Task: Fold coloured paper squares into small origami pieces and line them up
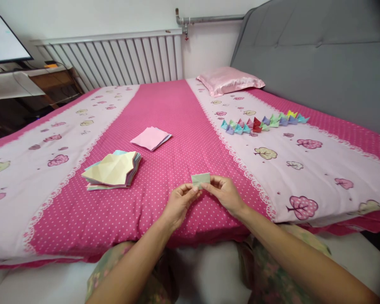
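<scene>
— What are the hands doing?
— The left hand [179,203] and the right hand [225,193] meet over the near edge of the bed cover [177,109]. Each pinches one end of a small folded paper [200,179], pale green I think, though it is tiny here.
— And past them?
— Ahead and left of the left hand lies a stack of creased sheets [112,171], cream on top. Farther ahead sits a pink paper pile [151,138].
— On the right hand's side?
— Well ahead and to its right, a row of coloured folded pieces [262,121] runs across the cover. Beyond that, a pink pillow [229,80] lies by the grey headboard [319,63].
</scene>
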A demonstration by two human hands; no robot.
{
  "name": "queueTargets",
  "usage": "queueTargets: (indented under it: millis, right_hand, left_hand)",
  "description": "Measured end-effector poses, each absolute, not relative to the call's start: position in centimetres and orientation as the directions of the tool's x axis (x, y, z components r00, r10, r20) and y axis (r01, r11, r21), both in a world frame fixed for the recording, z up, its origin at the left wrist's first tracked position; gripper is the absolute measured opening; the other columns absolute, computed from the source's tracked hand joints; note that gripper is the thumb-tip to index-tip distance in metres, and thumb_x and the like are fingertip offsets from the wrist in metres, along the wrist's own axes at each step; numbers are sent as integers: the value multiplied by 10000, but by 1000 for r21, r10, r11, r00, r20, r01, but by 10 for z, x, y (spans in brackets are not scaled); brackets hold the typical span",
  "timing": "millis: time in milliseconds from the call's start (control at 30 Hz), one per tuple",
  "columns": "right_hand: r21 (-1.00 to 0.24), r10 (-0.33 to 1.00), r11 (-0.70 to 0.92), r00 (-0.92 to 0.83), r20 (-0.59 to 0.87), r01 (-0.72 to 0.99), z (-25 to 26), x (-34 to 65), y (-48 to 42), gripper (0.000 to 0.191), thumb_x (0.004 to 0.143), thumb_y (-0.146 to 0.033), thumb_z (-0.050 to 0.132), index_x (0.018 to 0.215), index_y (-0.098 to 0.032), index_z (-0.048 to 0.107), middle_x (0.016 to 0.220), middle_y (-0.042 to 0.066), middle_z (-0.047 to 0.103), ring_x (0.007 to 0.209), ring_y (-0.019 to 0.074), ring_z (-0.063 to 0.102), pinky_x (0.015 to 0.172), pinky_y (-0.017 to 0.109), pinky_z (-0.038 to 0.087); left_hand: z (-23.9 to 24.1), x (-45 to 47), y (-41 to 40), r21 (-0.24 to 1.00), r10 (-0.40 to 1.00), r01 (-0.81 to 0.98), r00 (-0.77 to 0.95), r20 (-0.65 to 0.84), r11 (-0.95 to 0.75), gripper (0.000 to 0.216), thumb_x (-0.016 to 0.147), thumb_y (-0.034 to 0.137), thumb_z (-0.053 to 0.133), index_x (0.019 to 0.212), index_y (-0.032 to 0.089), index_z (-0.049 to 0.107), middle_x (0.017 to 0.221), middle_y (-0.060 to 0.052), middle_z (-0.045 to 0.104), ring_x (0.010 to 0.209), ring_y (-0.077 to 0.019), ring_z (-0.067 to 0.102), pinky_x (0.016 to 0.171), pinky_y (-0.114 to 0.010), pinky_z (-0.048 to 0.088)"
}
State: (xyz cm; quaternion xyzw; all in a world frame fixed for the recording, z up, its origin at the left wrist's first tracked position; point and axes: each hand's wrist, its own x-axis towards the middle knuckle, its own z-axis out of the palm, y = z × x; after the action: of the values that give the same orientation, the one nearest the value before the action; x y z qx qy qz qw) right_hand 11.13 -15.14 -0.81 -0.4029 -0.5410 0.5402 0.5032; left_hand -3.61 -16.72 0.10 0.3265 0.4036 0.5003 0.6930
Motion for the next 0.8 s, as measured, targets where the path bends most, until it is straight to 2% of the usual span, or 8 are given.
queueTargets:
  millis: [167, 267, 367, 467, 600, 700, 800]
  right_hand:
    - [-990, 969, 124, -206, 136, -70, -8, 115, -150, 271, 701, -371, 665, 863, -160, 614, 811, 48, 682, 762, 179, 636, 722, 303, 487]
    - [-991, 963, 129, -236, 133, -32, -6, 117, -151, 343, 696, -334, 671, 969, -189, 522, 744, 9, 662, 658, 149, 623, 610, 259, 471]
    - [-986, 957, 168, -242, 159, 19, -5, 118, -152, 300, 713, -318, 654, 932, -213, 478, 682, -24, 633, 582, 128, 591, 543, 235, 435]
    - [-965, 944, 254, -234, 233, 60, -3, 119, -152, 191, 745, -300, 623, 861, -212, 500, 720, -12, 625, 638, 130, 594, 576, 241, 441]
    - [-928, 921, 353, -217, 323, 117, 0, 121, -152, 177, 767, -266, 599, 933, -219, 558, 850, 23, 635, 762, 152, 605, 674, 277, 472]
    - [-913, 904, 380, -269, 332, 150, 1, 121, -152, 165, 777, -266, 591, 933, -224, 624, 910, 37, 652, 810, 169, 609, 709, 300, 482]
    - [-916, 898, 369, -314, 308, 159, 1, 122, -151, 243, 762, -270, 616, 1000, -231, 649, 978, 48, 657, 869, 186, 607, 748, 319, 484]
  left_hand:
    - [1, -35, -167, 961, 979, -218, 153, -135, 167, 274, 564, 280, 775, 771, 131, 677, 701, -25, 673, 603, -95, 572, 615, -210, 428]
    - [2, -38, -165, 978, 981, -140, 142, -131, 151, 250, 558, 317, 772, 684, 121, 678, 606, -23, 651, 529, -94, 540, 536, -206, 394]
    - [3, -41, -165, 982, 977, -97, 155, -149, 165, 237, 590, 327, 752, 673, 113, 694, 602, -40, 658, 519, -91, 535, 526, -203, 380]
    - [4, -42, -166, 979, 977, -102, 140, -162, 177, 221, 612, 317, 741, 685, 111, 702, 612, -48, 662, 522, -86, 532, 532, -201, 381]
    - [7, -42, -167, 972, 977, -132, 110, -183, 196, 215, 614, 308, 742, 692, 111, 707, 619, -53, 665, 524, -86, 530, 529, -200, 379]
    - [8, -42, -168, 970, 975, -135, 118, -189, 204, 203, 618, 302, 740, 687, 113, 709, 623, -55, 667, 539, -91, 539, 549, -203, 389]
    - [8, -42, -168, 972, 974, -126, 137, -183, 200, 198, 617, 300, 741, 685, 117, 712, 625, -59, 667, 543, -97, 540, 557, -209, 391]
